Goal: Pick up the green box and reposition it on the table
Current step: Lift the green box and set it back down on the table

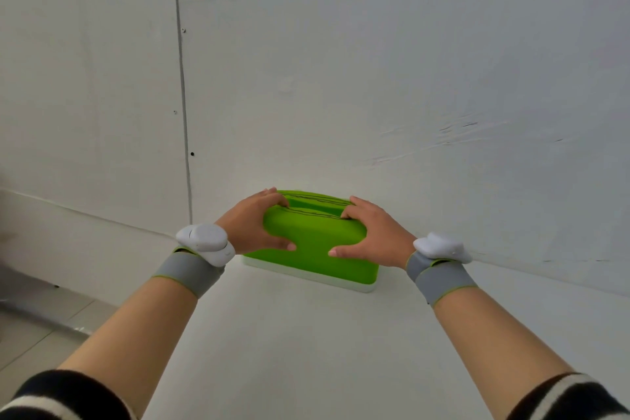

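The green box [315, 251], bright green with a white base and a slot in its top, sits on the white table [306, 351] close to the wall. My left hand [252, 225] grips its left end, fingers curled over the top and thumb on the front face. My right hand [373, 232] grips the right end the same way. The box's white base appears to rest on the table. Both wrists wear grey bands with white devices.
A white wall [375, 78] rises right behind the box. The table's left edge runs diagonally near my left forearm, with tiled floor [30, 334] below it. A vertical panel seam [182, 78] marks the wall at left.
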Demonstrator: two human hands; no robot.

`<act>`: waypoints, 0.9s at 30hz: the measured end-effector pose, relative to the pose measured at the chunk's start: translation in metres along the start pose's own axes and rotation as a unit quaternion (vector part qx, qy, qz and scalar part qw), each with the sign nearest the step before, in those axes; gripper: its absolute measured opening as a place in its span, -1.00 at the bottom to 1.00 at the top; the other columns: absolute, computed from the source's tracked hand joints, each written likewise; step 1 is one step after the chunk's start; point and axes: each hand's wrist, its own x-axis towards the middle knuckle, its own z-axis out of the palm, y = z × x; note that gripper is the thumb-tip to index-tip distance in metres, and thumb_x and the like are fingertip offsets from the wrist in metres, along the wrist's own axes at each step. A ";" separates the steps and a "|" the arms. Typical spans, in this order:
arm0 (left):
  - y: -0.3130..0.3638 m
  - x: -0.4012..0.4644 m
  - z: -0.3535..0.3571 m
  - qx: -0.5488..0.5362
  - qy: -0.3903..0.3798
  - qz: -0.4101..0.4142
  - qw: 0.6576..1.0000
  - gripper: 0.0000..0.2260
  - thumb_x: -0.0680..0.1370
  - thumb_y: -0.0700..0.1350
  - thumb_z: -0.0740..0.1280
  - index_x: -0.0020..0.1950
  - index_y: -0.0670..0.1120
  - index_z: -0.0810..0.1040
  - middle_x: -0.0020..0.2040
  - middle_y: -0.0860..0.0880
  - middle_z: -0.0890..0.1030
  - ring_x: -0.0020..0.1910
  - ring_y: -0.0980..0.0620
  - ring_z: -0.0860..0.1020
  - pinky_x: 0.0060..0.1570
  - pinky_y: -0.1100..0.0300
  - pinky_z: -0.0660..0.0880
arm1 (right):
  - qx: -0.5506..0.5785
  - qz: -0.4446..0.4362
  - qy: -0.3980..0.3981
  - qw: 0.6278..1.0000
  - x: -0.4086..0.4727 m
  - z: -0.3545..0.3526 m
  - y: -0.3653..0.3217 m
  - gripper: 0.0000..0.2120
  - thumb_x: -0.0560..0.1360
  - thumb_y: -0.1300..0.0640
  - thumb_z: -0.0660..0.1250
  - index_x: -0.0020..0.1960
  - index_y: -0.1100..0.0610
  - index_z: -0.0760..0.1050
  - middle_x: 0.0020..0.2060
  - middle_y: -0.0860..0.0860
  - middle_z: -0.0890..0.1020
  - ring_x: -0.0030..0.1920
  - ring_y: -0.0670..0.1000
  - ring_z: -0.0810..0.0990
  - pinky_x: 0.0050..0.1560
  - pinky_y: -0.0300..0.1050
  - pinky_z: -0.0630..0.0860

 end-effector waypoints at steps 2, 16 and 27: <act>0.001 -0.001 0.000 0.000 -0.002 -0.003 1.000 -0.35 0.21 0.17 0.52 0.22 0.06 0.41 0.49 -0.09 0.23 0.47 -0.04 0.19 0.37 0.10 0.15 | 0.005 0.003 -0.003 1.000 -0.001 -0.001 0.000 -0.37 0.22 -0.17 0.50 0.22 -0.02 0.41 0.50 0.10 0.15 0.51 0.08 0.08 0.47 -0.01 0.10; 0.016 -0.017 -0.002 0.014 0.012 -0.031 0.999 -0.33 0.28 0.24 0.43 0.35 0.13 0.35 0.51 -0.13 0.17 0.51 -0.06 0.06 0.46 -0.02 0.06 | 0.077 0.028 0.020 0.996 -0.005 -0.007 -0.001 -0.69 0.47 -0.16 0.22 0.09 -0.02 0.53 0.10 0.12 0.53 0.20 0.09 0.45 0.27 0.00 0.34; 0.014 -0.010 -0.005 0.025 -0.044 -0.059 0.997 -0.40 0.48 0.00 0.32 0.46 0.11 0.14 0.54 -0.13 0.04 0.52 -0.11 -0.06 0.45 -0.03 0.01 | 0.030 0.050 -0.020 0.998 -0.035 -0.012 -0.003 -0.65 0.48 -0.26 0.05 0.22 -0.29 0.39 0.17 0.05 0.30 0.29 0.14 0.21 0.37 0.04 0.18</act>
